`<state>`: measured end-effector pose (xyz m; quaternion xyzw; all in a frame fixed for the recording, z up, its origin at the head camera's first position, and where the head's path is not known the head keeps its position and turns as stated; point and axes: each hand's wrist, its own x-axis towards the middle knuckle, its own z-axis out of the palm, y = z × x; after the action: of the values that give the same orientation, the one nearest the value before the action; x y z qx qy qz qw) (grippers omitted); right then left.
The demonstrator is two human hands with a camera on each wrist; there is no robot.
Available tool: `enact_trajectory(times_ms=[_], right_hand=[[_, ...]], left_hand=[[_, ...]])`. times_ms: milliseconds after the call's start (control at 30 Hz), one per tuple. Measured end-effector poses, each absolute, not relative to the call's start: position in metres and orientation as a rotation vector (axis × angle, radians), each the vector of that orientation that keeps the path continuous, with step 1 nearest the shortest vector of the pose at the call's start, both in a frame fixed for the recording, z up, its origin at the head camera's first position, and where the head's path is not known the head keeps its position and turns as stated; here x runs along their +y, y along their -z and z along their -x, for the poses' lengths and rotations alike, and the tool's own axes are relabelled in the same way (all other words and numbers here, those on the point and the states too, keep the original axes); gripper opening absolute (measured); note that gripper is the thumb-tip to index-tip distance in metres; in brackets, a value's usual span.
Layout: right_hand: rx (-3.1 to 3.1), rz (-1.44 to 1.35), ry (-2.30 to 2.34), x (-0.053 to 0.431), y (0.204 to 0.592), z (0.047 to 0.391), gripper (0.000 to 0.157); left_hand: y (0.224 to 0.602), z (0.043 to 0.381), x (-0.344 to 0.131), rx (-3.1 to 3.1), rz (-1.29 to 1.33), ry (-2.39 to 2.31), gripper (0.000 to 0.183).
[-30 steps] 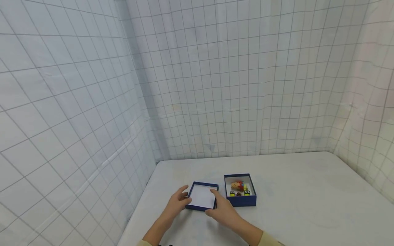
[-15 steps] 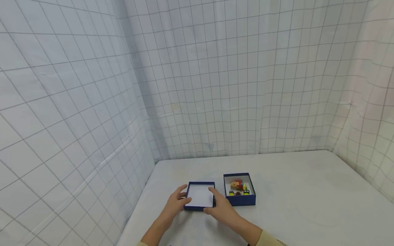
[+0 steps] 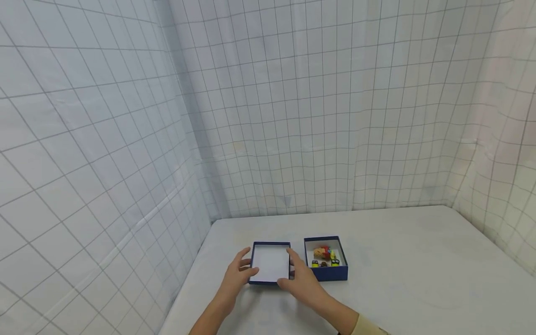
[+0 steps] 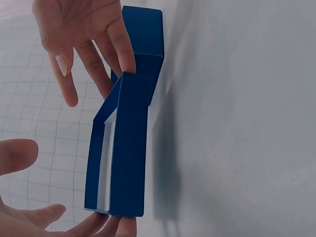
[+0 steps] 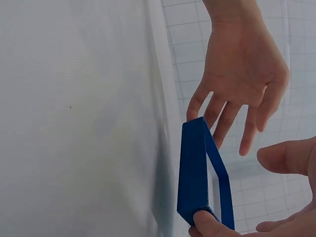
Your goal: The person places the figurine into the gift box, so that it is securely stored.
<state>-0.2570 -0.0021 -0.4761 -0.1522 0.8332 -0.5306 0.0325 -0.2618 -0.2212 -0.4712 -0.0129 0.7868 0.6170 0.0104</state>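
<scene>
A shallow blue box lid (image 3: 271, 263), white inside and with its hollow side up, is held a little above the table between both hands. My left hand (image 3: 234, 279) touches its left side with extended fingertips, the thumb apart from it. On the right side, the fingers of my right hand (image 3: 303, 281) support the lid in the same way. The left wrist view shows the blue lid wall (image 4: 129, 158) with a shadow on the cloth under it. Right of the lid stands a deeper blue box (image 3: 331, 273) holding a red and tan figure (image 3: 322, 252) and small yellow figures (image 3: 335, 263).
Both boxes are over a table with a white cloth (image 3: 398, 270). White grid-patterned curtains (image 3: 272, 116) hang behind the table and along its left and right sides. The deeper box is close to my right hand.
The lid has turned from slightly askew to nearly square, shifted a little left and risen, with both hands moving along. The deeper box has stayed put.
</scene>
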Motion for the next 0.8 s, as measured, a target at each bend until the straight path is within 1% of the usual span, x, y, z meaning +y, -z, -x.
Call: enact_trajectory(times_ms=[233, 433, 800], right_hand=[[2.549, 0.402, 1.712, 0.000, 0.464, 0.254, 0.091], [2.538, 0.404, 1.790, 0.006, 0.459, 0.254, 0.088], [2.572, 0.304, 1.827, 0.016, 0.453, 0.260, 0.083]], left_hand=[[0.463, 0.259, -0.218, 2.445, 0.058, -1.991, 0.074], [0.460, 0.257, -0.214, 2.426, 0.030, -2.045, 0.074], [0.454, 0.255, -0.199, 2.424, 0.002, -2.148, 0.069]])
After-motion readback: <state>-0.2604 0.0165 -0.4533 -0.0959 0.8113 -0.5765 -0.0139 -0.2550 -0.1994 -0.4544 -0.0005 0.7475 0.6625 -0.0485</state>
